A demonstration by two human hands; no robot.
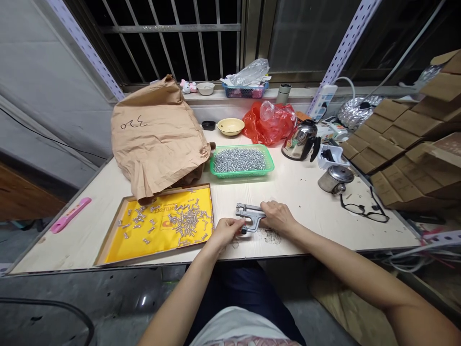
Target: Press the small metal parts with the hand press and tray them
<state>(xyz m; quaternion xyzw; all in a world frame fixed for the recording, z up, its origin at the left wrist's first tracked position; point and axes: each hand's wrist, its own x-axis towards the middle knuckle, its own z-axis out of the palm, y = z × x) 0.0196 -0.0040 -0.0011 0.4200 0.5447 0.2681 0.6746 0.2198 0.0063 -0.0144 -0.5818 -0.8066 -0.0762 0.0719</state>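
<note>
over tabletop [284, 187], 1 metal tool [255, 216], right hand [278, 218] gripping

The shirt [234, 323] is white or very pale, its visible edge a smooth curve against the trousers [245, 283]. Low on it, cut off by the bottom of the view, runs a pinkish print [252, 342] too partial to make out. The trousers are dark navy, nearly black in places, and look plain. The left arm [184, 299] and right arm [353, 270] are bare as far as they show, tapering toward bare wrists and hands [278, 216].
</note>
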